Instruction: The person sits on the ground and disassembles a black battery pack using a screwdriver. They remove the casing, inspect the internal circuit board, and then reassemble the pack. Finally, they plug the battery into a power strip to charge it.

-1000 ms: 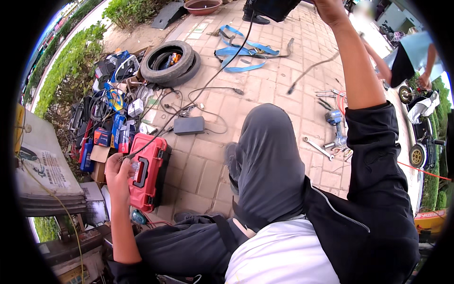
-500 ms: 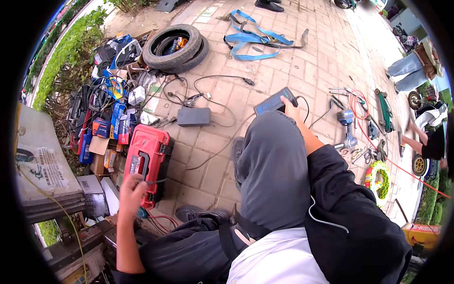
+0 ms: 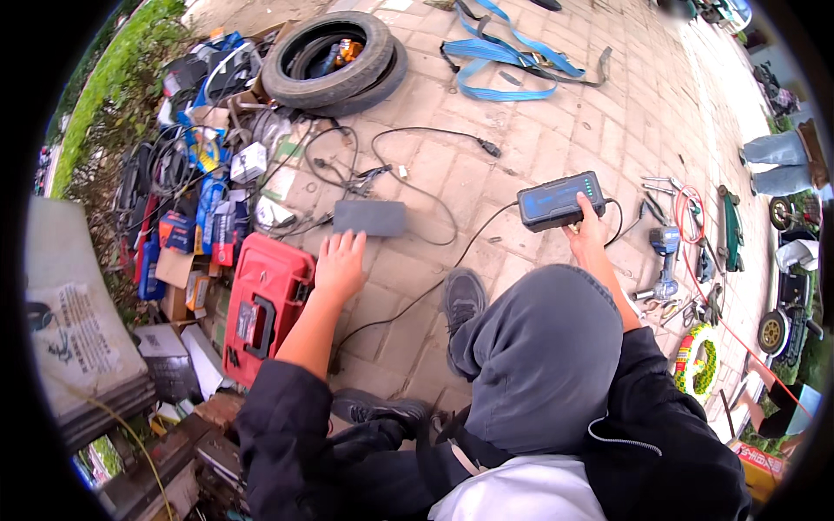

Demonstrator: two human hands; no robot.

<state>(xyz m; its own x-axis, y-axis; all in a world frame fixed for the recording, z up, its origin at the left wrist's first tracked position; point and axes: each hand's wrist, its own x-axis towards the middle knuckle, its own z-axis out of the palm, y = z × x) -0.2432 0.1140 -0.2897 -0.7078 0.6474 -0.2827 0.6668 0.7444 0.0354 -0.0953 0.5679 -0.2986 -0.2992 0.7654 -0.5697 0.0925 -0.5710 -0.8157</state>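
Right of centre, just beyond a bent knee, a person's right hand (image 3: pixel 589 230) holds one black device (image 3: pixel 556 200) above brick paving (image 3: pixel 539 122), the grip narrow around its near right side with the thumb on top. The device is a rectangular box with a dark, bluish panel, a row of small green lights towards its right end, and two cables (image 3: pixel 469 246), one at each end. To the left, the left hand (image 3: pixel 340 267) has a wide grip, fingers outstretched at the near edge of one plain grey box (image 3: pixel 369 219); whether they touch, I cannot tell. Left of that hand is one red case (image 3: pixel 274 282). Far left, two tyres (image 3: pixel 323 94) lie stacked. To the right lies one blue drill (image 3: pixel 665 247).
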